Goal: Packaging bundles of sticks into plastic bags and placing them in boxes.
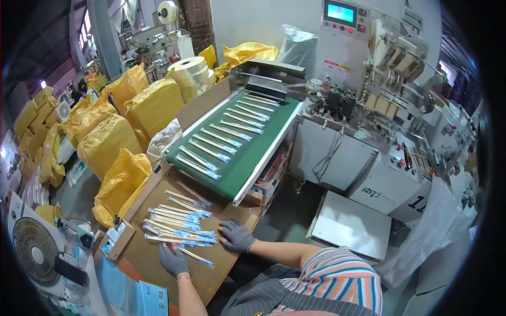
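Observation:
Several wrapped pairs of chopsticks lie in a loose pile on the brown tabletop, their blue-printed ends toward the right. My left hand, in a grey glove, rests at the near edge of the pile. Its fingers are stretched toward the sticks and close around nothing. A single wrapped pair lies askew just right of it. At the blue ends of the pile is my right hand, also gloved in grey, fingers apart and pointing left. Whether its fingertips touch the wrappers I cannot tell.
Beyond the tabletop, a green conveyor belt carries a row of wrapped chopsticks from a packing machine. Yellow sacks crowd the left side. A fan, a small cardboard box and blue packaging sit at near left.

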`<state>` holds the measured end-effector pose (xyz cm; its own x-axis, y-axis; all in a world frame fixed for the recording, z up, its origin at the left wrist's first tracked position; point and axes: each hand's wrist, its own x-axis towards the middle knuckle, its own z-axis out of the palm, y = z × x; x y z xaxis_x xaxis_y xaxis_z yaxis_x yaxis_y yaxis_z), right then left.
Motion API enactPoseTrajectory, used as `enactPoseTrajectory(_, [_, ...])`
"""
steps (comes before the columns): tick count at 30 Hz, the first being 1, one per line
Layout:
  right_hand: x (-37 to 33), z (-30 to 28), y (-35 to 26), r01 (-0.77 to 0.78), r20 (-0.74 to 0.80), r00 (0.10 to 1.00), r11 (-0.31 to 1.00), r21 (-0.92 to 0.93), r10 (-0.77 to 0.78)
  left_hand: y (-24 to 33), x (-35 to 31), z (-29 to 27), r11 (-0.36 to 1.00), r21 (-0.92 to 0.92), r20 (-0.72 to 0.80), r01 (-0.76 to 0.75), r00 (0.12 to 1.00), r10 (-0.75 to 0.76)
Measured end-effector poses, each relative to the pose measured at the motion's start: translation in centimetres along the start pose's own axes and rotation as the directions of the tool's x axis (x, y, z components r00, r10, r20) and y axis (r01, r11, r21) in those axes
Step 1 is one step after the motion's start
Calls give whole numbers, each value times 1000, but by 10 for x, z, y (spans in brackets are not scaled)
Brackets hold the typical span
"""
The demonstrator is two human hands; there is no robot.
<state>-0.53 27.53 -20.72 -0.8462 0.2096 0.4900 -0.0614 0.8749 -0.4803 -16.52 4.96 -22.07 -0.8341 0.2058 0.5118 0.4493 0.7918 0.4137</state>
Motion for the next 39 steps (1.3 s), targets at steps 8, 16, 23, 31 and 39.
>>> enactPoseTrajectory(8, [3,3,-1,-12,-14,1000,1000,22,12,-7,-26,-18,988,85,-29,133,991,-131])
enactPoseTrajectory(16, [3,3,-2,0,-16,1000,1000,-7,0,-7,-30,-24,992,80,-34,96,995,-93])
enactPoseTrajectory(23, [2,-1,-4,-29,-25,999,1000,5,29,-1,-28,-26,992,93,8,86,996,-87])
enactPoseTrajectory(31, [5,-11,-10,-30,3,1000,999,27,30,-9,-29,-23,991,116,-17,69,998,-67])
enactPoseTrajectory(39, [4,-6,-7,-21,-26,999,1000,22,22,-10,-29,-25,985,152,-8,75,997,-75])
